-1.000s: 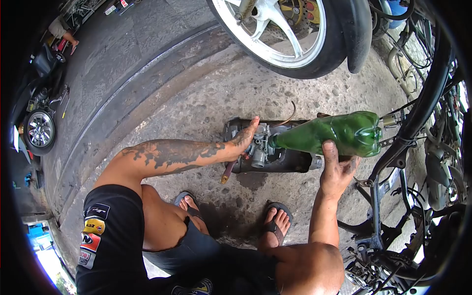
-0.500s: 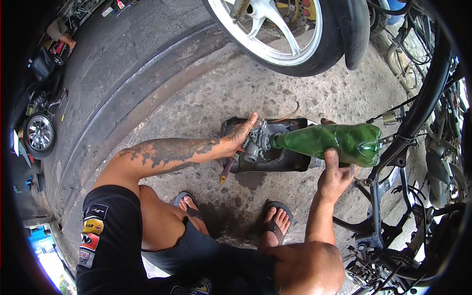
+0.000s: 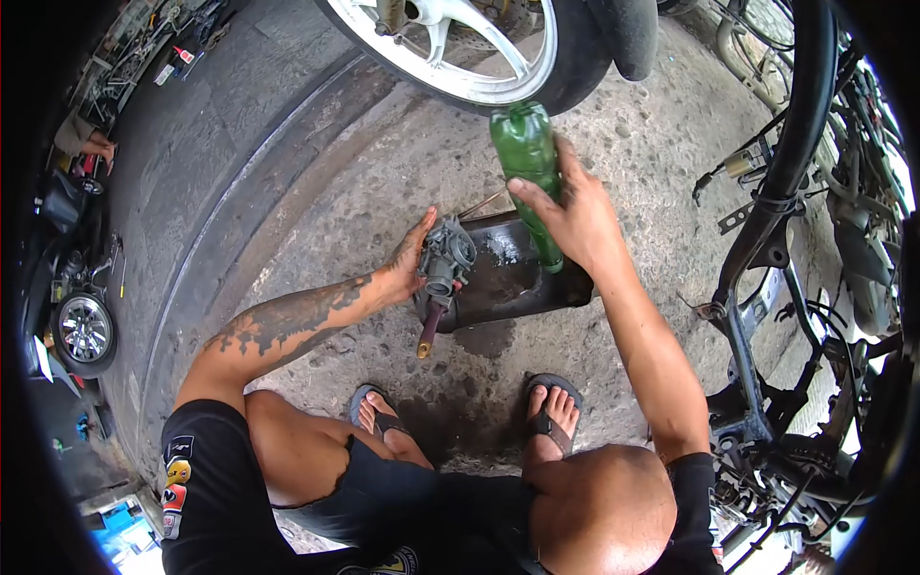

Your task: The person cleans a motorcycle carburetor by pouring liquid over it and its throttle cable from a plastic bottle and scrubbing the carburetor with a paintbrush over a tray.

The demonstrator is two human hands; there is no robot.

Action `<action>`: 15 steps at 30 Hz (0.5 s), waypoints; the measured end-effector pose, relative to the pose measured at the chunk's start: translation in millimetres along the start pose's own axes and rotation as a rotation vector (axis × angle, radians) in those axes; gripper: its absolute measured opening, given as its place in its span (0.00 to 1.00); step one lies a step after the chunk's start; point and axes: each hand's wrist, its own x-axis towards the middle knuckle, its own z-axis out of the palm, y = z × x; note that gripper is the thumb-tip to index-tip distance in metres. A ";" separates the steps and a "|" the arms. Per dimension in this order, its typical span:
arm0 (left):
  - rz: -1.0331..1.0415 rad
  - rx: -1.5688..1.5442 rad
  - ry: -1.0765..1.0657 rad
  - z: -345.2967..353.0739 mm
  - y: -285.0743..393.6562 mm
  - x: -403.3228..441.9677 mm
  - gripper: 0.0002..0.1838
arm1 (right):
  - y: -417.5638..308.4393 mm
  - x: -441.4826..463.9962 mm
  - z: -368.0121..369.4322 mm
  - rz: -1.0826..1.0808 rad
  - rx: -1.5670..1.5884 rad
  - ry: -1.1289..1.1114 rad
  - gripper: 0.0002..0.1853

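My left hand (image 3: 408, 261) grips a grey metal carburetor (image 3: 444, 257) over the left end of a dark, oily tray (image 3: 513, 307) on the ground. Below the carburetor, a purple handle with a brass-coloured end (image 3: 429, 331) sticks out past the tray's near edge. My right hand (image 3: 583, 213) is wrapped around a green plastic bottle (image 3: 525, 149). Its base points away from me, and its narrow neck is over the right part of the tray, apart from the carburetor. A wet sheen shows on the tray's bottom. My palm hides part of the bottle.
A motorcycle wheel with white spokes (image 3: 441, 29) stands just beyond the tray. On the right is a bare black motorcycle frame (image 3: 781, 206) with cables and parts. Another wheel (image 3: 83, 333) is at far left, and part of another person's leg (image 3: 96, 146) shows at upper left.
The bottle has moved left and away from the carburetor, turning from lying sideways to base pointing away from me. My left hand and the carburetor have shifted slightly left. The view has turned a little.
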 end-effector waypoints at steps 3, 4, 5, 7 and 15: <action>0.037 -0.029 0.038 1.7 1.8 -4.1 0.35 | 9.2 14.9 9.3 0.097 -0.333 -0.282 0.40; 0.073 -0.040 0.076 1.9 2.5 -6.4 0.34 | 10.2 16.0 9.9 0.093 -0.334 -0.287 0.40; 0.074 -0.045 0.081 2.4 2.3 -8.7 0.34 | 13.2 16.2 10.6 0.092 -0.428 -0.338 0.40; 0.155 -0.061 0.154 8.2 5.2 -17.1 0.33 | 20.4 15.1 9.2 0.058 -0.566 -0.417 0.41; 0.170 -0.063 0.166 3.2 5.2 -24.9 0.36 | 16.2 -5.3 -3.0 0.115 -0.986 -0.997 0.44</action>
